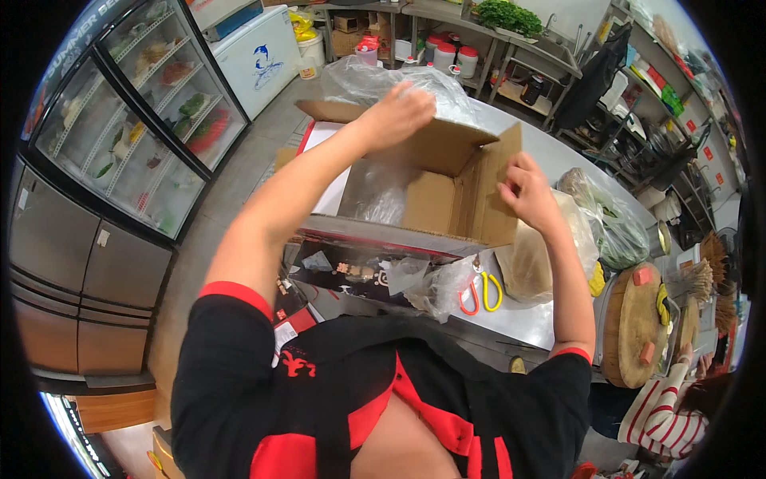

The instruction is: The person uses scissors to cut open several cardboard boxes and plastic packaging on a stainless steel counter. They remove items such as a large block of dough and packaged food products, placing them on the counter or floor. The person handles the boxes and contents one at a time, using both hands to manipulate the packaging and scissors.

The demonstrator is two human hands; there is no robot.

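Note:
An opened cardboard box (440,194) stands on a metal table before me, with crumpled clear plastic (383,197) in its left part. My left hand (404,114), slightly blurred, is curled above the box's far flap; whether it grips anything cannot be told. At the right side, my right hand (525,185) pinches the upright box flap (501,179) between thumb and fingers. Scissors with red and yellow handles (492,292) lie on the table below the box, beside a crumpled plastic wrapper (440,287). A large clear plastic bag (446,90) lies past the far flap.
Right of the box are a plastic-wrapped bundle (526,263), a clear bag of greens (610,221) and a round wooden chopping block (628,326). A person in a striped top (664,413) is at the lower right. Glass-door fridges (143,108) stand at left, a chest freezer (257,63) behind.

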